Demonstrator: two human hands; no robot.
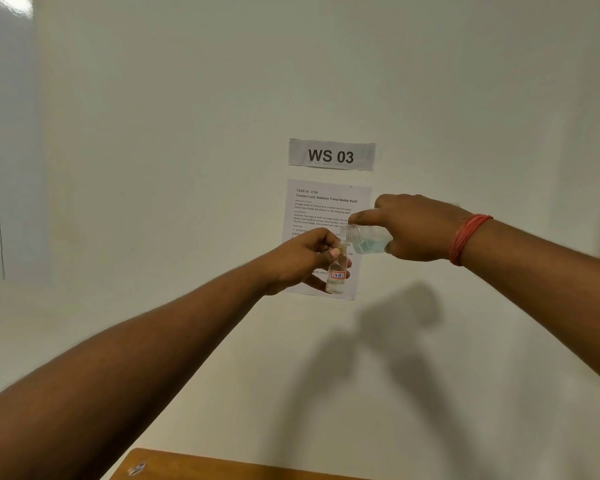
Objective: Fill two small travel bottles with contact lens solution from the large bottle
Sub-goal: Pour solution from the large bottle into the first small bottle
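The left hand [303, 259] pinches a small, clear, cylindrical travel bottle [336, 277] upright at its neck, a red-bordered sticker on its side. Just right and above, the right hand [414, 230] grips the tilted large bottle [366, 239], its ribbed open mouth just above the small bottle's opening, pale blue liquid pooled inside. Red thread [466, 239] wraps that wrist; a printed sheet [321, 204] hangs on the smooth wall behind.
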